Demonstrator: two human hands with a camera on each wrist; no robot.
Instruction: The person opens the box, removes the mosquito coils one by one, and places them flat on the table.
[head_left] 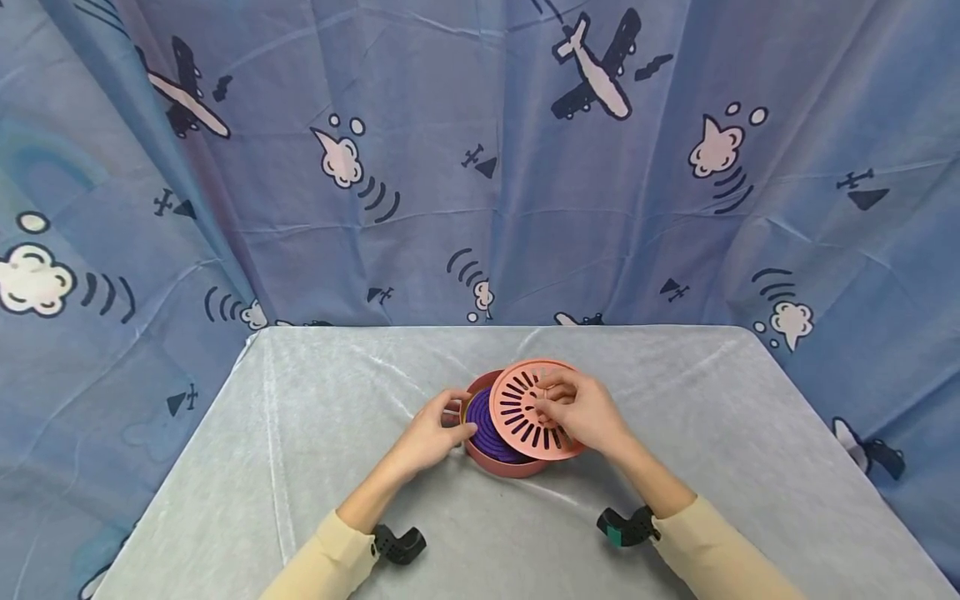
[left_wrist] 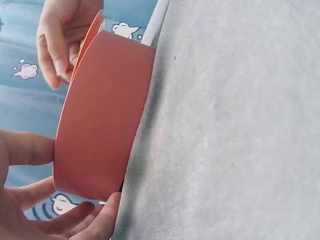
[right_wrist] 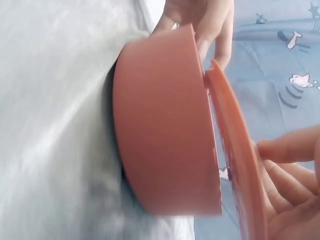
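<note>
A round, brick-pink mosquito coil box (head_left: 510, 470) sits on the table, with a purple spiral mosquito coil (head_left: 486, 427) inside. Its slotted, lighter pink lid (head_left: 517, 437) lies off-centre over the right part of the box, leaving the coil's left side uncovered. My right hand (head_left: 588, 408) pinches the lid near its middle. In the right wrist view the lid (right_wrist: 237, 135) tilts, with a gap between it and the rim nearest that camera. My left hand (head_left: 427, 433) holds the box's left side, thumb at the rim and fingers round the wall (left_wrist: 105, 120).
A pale grey cloth covers the table (head_left: 337, 500). Blue curtains (head_left: 420, 125) printed with planes and clouds hang behind it and along both sides. Black wrist devices (head_left: 399, 546) are worn at both cuffs.
</note>
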